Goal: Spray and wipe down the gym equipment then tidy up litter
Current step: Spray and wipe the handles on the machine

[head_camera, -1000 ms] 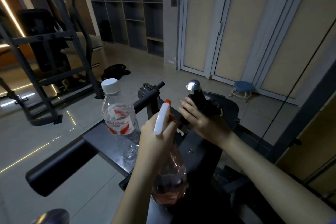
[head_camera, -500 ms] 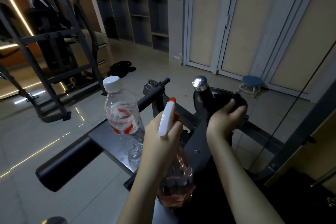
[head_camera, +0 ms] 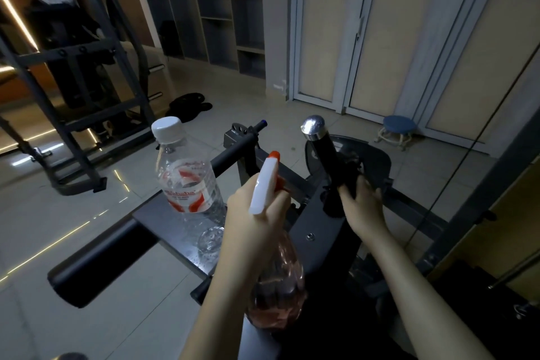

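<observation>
My left hand (head_camera: 254, 222) grips the neck of a spray bottle (head_camera: 277, 292) with a white and orange trigger head and pinkish liquid. My right hand (head_camera: 361, 202) holds a black cloth (head_camera: 346, 175) wrapped around the lower part of a black handle with a chrome cap (head_camera: 314, 126) on the dark gym machine (head_camera: 321, 231). A clear plastic water bottle (head_camera: 187, 181) with a white cap and red label stands on the machine's flat plate, just left of my left hand.
A padded roller bar (head_camera: 96, 266) sticks out to the lower left. A dark metal rack (head_camera: 73, 73) stands at the left, weight plates (head_camera: 190, 105) lie on the tiled floor, and a small blue stool (head_camera: 399, 128) sits by the doors at the right. Open shelves fill the back wall.
My right hand has moved from the disc behind the handle back onto the handle, lower down, with the cloth. My left hand with the spray bottle has stayed about where it was.
</observation>
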`<action>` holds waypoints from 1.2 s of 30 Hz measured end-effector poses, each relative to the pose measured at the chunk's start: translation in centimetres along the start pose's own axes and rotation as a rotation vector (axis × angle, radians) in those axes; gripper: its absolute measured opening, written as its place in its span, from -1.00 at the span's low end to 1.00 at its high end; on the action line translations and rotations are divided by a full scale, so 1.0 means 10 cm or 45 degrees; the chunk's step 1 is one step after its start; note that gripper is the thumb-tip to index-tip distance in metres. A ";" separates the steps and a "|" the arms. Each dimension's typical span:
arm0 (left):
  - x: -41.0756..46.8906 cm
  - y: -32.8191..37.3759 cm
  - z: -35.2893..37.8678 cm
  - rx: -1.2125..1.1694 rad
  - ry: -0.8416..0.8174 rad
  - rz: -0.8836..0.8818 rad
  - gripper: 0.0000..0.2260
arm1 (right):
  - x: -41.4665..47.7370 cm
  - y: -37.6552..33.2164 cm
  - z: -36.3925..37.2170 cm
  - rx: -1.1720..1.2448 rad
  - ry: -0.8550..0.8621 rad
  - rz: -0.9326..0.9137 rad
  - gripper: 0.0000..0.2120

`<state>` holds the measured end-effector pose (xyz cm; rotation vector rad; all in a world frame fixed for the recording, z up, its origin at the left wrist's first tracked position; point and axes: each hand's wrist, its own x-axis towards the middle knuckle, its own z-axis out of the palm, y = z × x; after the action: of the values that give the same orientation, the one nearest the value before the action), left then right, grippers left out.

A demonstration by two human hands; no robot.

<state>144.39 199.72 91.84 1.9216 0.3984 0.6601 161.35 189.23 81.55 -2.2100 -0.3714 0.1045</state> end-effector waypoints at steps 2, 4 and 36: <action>-0.01 0.00 0.01 -0.007 0.000 -0.023 -0.87 | 0.02 0.04 0.01 -0.007 0.020 -0.065 -0.56; -0.02 0.00 0.01 -0.017 0.013 -0.045 -0.89 | -0.01 0.09 0.02 -0.025 0.094 -0.171 -0.58; -0.01 -0.08 0.00 -0.066 0.074 -0.032 -0.89 | 0.35 -0.02 -0.07 -1.178 0.240 -1.894 -0.69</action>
<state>144.29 200.04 91.06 1.8487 0.4373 0.7042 164.77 189.87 82.33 -2.0906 -2.1134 -1.2592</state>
